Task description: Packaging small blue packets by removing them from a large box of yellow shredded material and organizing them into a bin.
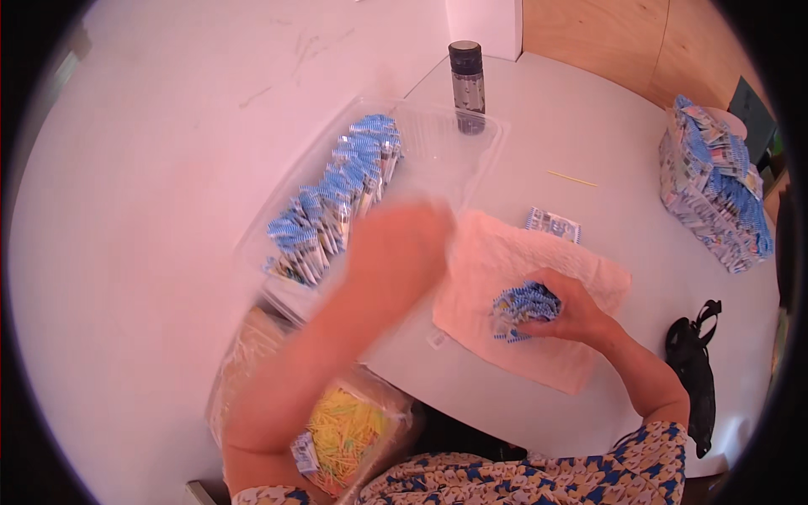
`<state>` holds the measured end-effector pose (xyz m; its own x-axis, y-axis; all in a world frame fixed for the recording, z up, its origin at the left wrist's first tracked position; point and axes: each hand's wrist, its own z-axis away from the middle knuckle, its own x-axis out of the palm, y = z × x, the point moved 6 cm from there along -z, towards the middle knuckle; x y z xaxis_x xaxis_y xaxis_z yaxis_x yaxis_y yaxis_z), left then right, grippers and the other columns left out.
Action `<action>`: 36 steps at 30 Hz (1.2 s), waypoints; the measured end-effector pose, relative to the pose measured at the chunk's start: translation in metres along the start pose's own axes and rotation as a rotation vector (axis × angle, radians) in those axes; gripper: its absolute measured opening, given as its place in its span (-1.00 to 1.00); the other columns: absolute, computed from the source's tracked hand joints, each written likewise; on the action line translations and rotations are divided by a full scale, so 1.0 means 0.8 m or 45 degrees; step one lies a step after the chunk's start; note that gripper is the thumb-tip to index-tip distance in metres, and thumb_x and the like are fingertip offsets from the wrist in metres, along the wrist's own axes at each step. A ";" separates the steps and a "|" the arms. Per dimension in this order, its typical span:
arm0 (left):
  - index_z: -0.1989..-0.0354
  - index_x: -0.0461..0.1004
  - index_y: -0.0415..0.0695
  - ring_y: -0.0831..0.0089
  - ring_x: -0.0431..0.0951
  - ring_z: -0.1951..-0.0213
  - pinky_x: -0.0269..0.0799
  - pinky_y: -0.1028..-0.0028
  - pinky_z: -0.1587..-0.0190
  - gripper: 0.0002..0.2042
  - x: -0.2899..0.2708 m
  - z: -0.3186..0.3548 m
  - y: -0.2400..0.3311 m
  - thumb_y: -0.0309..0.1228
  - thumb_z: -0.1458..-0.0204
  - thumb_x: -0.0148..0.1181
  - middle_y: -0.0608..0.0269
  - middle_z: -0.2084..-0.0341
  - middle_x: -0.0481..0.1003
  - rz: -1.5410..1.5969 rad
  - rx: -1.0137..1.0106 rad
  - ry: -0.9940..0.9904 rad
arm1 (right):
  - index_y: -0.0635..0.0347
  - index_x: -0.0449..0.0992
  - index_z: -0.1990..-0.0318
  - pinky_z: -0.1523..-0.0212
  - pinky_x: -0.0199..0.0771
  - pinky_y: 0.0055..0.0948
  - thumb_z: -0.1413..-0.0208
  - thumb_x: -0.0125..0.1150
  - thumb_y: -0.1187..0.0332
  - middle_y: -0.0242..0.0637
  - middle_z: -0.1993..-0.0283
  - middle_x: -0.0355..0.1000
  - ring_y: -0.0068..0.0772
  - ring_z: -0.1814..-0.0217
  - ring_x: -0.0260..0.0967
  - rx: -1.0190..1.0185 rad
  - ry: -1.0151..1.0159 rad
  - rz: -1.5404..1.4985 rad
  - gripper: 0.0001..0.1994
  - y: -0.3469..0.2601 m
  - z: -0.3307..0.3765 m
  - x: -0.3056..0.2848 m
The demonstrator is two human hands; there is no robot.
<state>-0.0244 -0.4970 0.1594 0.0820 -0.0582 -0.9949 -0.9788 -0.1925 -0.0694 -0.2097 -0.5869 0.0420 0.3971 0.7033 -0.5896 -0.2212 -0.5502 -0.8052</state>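
Observation:
My right hand (pixel 566 310) is wrapped round a bunch of small blue-and-white packets (pixel 523 310), held over a pink towel (pixel 480 252) on the table. My left hand (pixel 402 244) is raised beside a clear plastic tray (pixel 438 126); motion smears its fingers, so I cannot see whether it holds anything. In the tray, a long row of similar blue-and-white packets (pixel 337 189) stands packed side by side. One single packet (pixel 553 225) lies flat at the towel's far edge.
A thin yellow stick (pixel 572 178) lies beyond the towel. A dark-lidded bottle (pixel 468 88) stands behind the tray. At the right are a heaped bag of packets (pixel 715 185) and a black pouch (pixel 694 370). Below the table edge, a lined box (pixel 391 404) holds many yellow sticks (pixel 349 433).

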 end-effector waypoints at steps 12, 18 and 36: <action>0.01 0.34 -0.11 0.26 0.24 -0.11 0.00 0.19 -0.13 -0.28 0.157 -0.248 -0.215 0.00 0.40 0.38 0.19 0.07 0.37 -0.200 0.192 0.261 | 0.14 0.33 0.13 0.15 0.44 -0.35 0.36 0.49 0.26 -0.23 0.15 0.38 -0.17 0.11 0.39 -0.186 -0.053 0.142 -0.43 0.010 -0.012 -0.005; 0.13 0.45 -0.19 0.22 0.29 0.02 0.03 0.28 -0.12 -0.34 0.166 -0.261 -0.233 0.02 0.42 0.30 0.14 0.17 0.38 -0.374 0.136 0.015 | 0.13 0.31 0.12 0.16 0.47 -0.32 0.36 0.50 0.27 -0.24 0.11 0.38 -0.17 0.07 0.38 -0.216 -0.069 0.164 -0.41 0.014 -0.014 -0.005; 0.27 0.53 -0.06 0.16 0.49 0.16 0.34 0.26 0.07 -0.50 0.177 -0.207 -0.270 0.01 0.38 0.15 0.14 0.30 0.52 -0.213 0.246 -0.087 | 0.13 0.34 0.09 0.13 0.41 -0.45 0.45 0.54 0.32 -0.27 0.16 0.42 -0.38 0.15 0.43 0.066 -0.243 -0.008 -0.35 -0.018 -0.035 -0.020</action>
<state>0.2300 -0.6261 0.0458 0.2395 0.0261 -0.9706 -0.9709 -0.0028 -0.2396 -0.1882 -0.6031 0.0648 0.2239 0.7821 -0.5816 -0.2666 -0.5248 -0.8084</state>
